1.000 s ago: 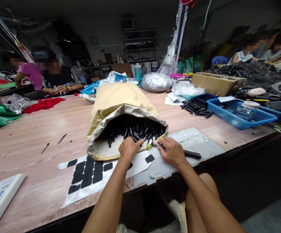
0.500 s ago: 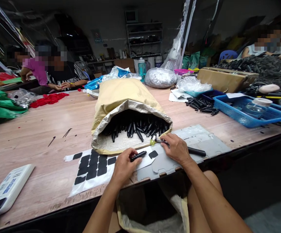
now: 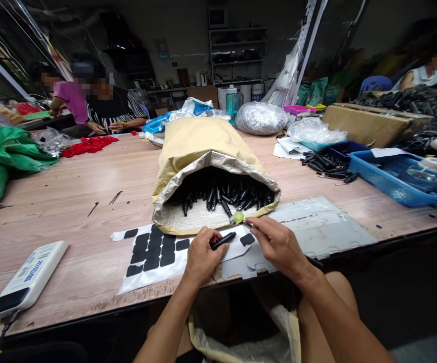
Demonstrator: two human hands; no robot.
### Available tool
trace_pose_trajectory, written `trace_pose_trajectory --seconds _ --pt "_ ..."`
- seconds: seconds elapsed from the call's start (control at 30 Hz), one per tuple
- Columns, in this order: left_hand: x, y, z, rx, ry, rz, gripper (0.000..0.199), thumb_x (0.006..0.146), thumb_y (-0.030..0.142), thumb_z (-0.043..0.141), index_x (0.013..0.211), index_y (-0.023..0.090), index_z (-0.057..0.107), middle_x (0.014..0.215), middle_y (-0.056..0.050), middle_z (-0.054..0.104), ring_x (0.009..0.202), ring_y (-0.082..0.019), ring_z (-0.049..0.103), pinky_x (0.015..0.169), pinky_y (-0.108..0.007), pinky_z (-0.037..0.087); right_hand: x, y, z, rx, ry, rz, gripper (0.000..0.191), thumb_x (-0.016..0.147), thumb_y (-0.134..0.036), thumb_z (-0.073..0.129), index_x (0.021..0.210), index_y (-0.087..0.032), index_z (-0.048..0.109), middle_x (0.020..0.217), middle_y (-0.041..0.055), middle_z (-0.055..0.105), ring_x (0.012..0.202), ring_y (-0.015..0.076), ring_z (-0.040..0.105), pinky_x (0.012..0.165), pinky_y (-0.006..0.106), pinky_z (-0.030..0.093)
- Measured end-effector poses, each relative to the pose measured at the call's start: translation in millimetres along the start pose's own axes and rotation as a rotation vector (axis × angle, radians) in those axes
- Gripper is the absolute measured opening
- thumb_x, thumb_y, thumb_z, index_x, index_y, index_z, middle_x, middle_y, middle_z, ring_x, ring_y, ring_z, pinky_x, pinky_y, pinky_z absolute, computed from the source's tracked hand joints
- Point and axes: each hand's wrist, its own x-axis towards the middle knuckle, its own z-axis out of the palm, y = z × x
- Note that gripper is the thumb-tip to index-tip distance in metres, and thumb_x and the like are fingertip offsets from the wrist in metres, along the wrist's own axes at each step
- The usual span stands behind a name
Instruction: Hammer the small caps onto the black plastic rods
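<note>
My left hand [image 3: 204, 256] pinches a short black pen-shaped part [image 3: 224, 240] above the table's front edge, its tip pointing right. In my right hand [image 3: 278, 243] is a small hammer with a translucent yellow head [image 3: 238, 217]; the head is just above the part, apart from it. Most of the hammer's handle is hidden by the hand. Behind both hands a beige woven sack [image 3: 206, 138] lies with its mouth towards me, holding several similar black parts [image 3: 224, 196]. A white sheet with rounded black patches [image 3: 153, 249] lies left of and under my left hand.
A grey board [image 3: 316, 222] lies to the right. Beyond it are a blue basket [image 3: 403, 191] and loose black parts [image 3: 324, 164]. A white box-shaped device [image 3: 29, 277] with a cable is at left. Another open sack [image 3: 292, 338] is below the table edge. Co-workers sit farther back.
My right hand has tipped the hammer so its head is raised and shifted slightly towards the sack mouth. My left hand still holds the black part. The whole view has shifted a little.
</note>
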Motion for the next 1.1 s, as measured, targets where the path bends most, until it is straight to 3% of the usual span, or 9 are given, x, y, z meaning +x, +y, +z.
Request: trace_pose_trajectory --seconds 0.17,0.37,0.53,0.63,0.73,0.83,0.93,1.1 --pt "1 0 1.7 -0.046 0.006 -0.011 0.011 0.076 0.022 0.073 0.084 0.021 0.065 0.084 0.002 0.060 0.078 -0.016 0.055 0.071 -0.027 0.041 -6 -26 10 -0.009 -0.102 -0.021 0.038 0.098 -0.014 0.046 0.130 -0.026 0.061 0.096 0.0043 0.067 0.091 0.0177 0.062 0.082 0.029 0.051" --pt "1 3 0.3 -0.029 0.011 -0.029 0.010 0.076 0.022 0.074 0.083 0.021 0.067 0.081 0.002 0.058 0.077 -0.016 0.054 0.070 -0.027 0.040 -12 -28 14 -0.100 -0.171 -0.018 0.039 0.096 -0.011 0.047 0.128 -0.028 0.063 0.092 0.0035 0.065 0.088 0.0167 0.061 0.079 0.027 0.049" --pt "1 2 0.8 -0.028 0.013 -0.006 0.010 0.076 0.022 0.074 0.082 0.021 0.067 0.082 0.002 0.060 0.078 -0.016 0.055 0.072 -0.027 0.041 -9 -23 7 -0.092 -0.075 0.034 0.038 0.097 -0.014 0.048 0.129 -0.026 0.063 0.095 0.0039 0.067 0.090 0.0171 0.061 0.083 0.027 0.049" --pt "2 0 1.6 -0.025 0.016 0.003 0.008 0.077 0.023 0.072 0.083 0.021 0.067 0.081 0.001 0.061 0.077 -0.016 0.055 0.071 -0.028 0.041 -10 -20 7 -0.084 -0.088 0.060 0.036 0.097 -0.015 0.048 0.128 -0.026 0.064 0.094 0.0032 0.067 0.090 0.0167 0.062 0.082 0.026 0.048" --pt "2 -1 1.9 -0.020 0.018 0.017 0.008 0.077 0.023 0.071 0.084 0.021 0.068 0.081 0.001 0.061 0.077 -0.016 0.056 0.071 -0.028 0.042 -11 -15 9 -0.061 -0.123 0.082 0.033 0.098 -0.018 0.049 0.124 -0.027 0.066 0.093 0.0018 0.067 0.089 0.0158 0.063 0.081 0.025 0.048" --pt "1 -2 1.5 -0.014 0.018 0.024 0.012 0.074 0.019 0.070 0.085 0.020 0.070 0.081 0.000 0.062 0.076 -0.016 0.056 0.071 -0.028 0.043 -8 -4 8 -0.082 -0.071 0.123 0.031 0.099 -0.020 0.049 0.124 -0.028 0.066 0.098 0.0014 0.069 0.095 0.0156 0.064 0.084 0.025 0.048" --pt "1 -3 0.7 -0.033 0.021 0.008 0.020 0.071 0.014 0.067 0.090 0.019 0.071 0.081 0.000 0.063 0.073 -0.015 0.055 0.069 -0.027 0.043 -1 13 5 -0.197 -0.026 0.148 0.029 0.097 -0.021 0.051 0.119 -0.028 0.068 0.099 0.0011 0.069 0.097 0.0166 0.063 0.084 0.026 0.046" --pt "2 -1 -0.6 -0.072 0.034 -0.035 0.020 0.071 0.018 0.067 0.091 0.019 0.071 0.075 0.002 0.061 0.065 -0.014 0.052 0.063 -0.026 0.042 5 40 6 -0.419 -0.062 0.126 0.027 0.094 -0.018 0.055 0.113 -0.026 0.072 0.091 0.0031 0.068 0.092 0.0196 0.060 0.079 0.029 0.043"
